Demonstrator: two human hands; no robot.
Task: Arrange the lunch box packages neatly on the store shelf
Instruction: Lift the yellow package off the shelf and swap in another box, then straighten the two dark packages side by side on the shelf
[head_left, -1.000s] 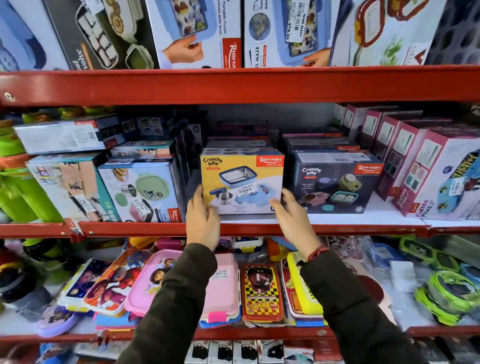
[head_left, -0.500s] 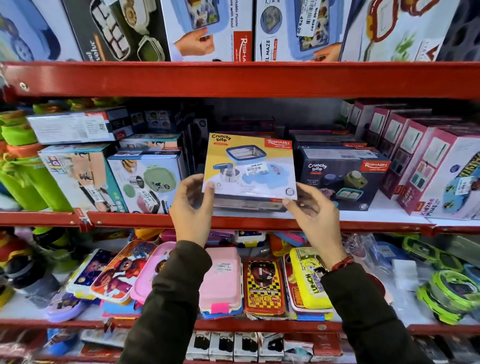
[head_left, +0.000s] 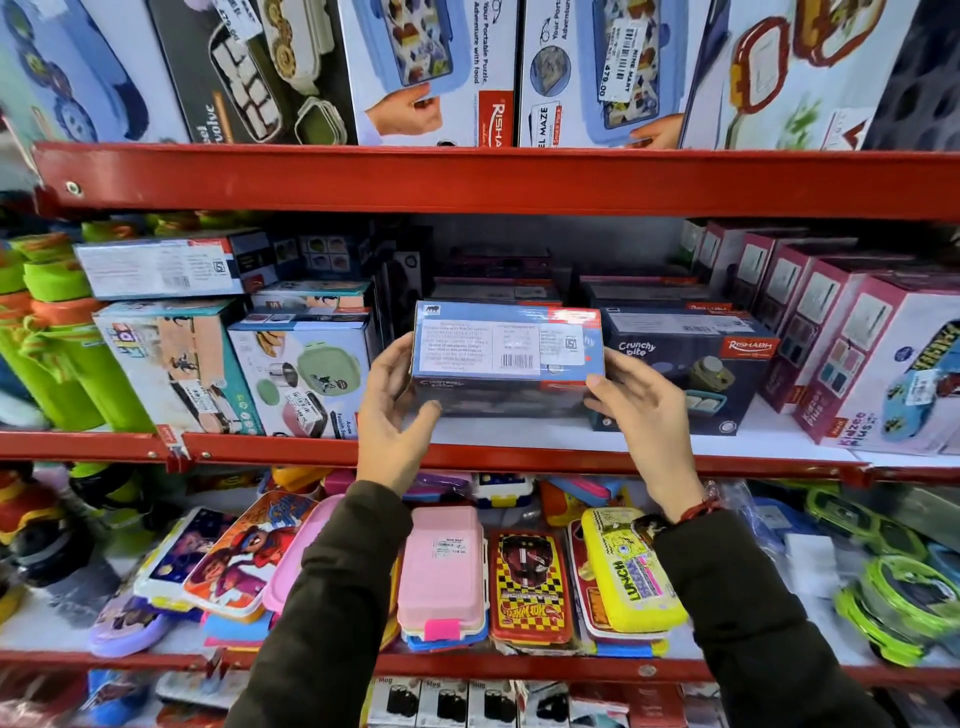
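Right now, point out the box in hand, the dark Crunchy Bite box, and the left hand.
Held box (head_left: 506, 340): head view, barcode panel.
Dark Crunchy Bite box (head_left: 691, 364): head view, front face.
Left hand (head_left: 392, 415): head view, palm.

Green bottles (head_left: 57, 332) with orange caps stand at the far left. On the rack below, loose plastic cases lie in a heap: a pink case (head_left: 441, 566), a yellow case (head_left: 626, 571), a checkered case (head_left: 530, 587). Green-rimmed containers (head_left: 898, 608) sit right.

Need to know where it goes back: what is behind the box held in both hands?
Behind the box lie flat stacked packages, their top edges showing above it. Lower down, the box hides the rest.
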